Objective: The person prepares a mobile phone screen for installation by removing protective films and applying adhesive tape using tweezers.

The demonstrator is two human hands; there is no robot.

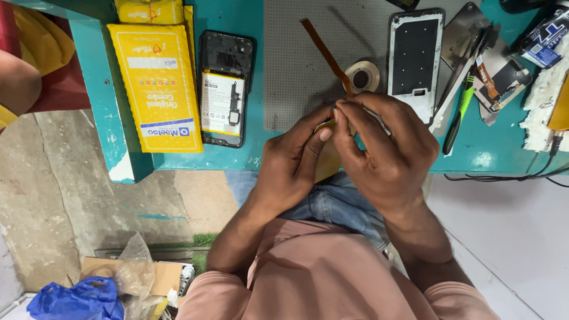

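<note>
fingers (339, 112) pinch thin brown tape strip (325, 52), slanting upward.

An opened phone (225, 89) lies beside a yellow box (155, 83), with a green-handled screwdriver (459, 115) on the teal bench (492, 157).

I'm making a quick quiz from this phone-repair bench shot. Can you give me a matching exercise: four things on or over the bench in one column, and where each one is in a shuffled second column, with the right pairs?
Things:
1. yellow box
2. opened phone
3. tape roll
4. brown ribbon strip

Places:
A. pinched between the fingertips of the left hand and right hand, running up across the grey mat
B. far left on the teal bench, at its corner
C. on the grey mat, just beyond the hands
D. between the yellow box and the grey mat, its battery showing

Pairs: 1-B, 2-D, 3-C, 4-A
</note>
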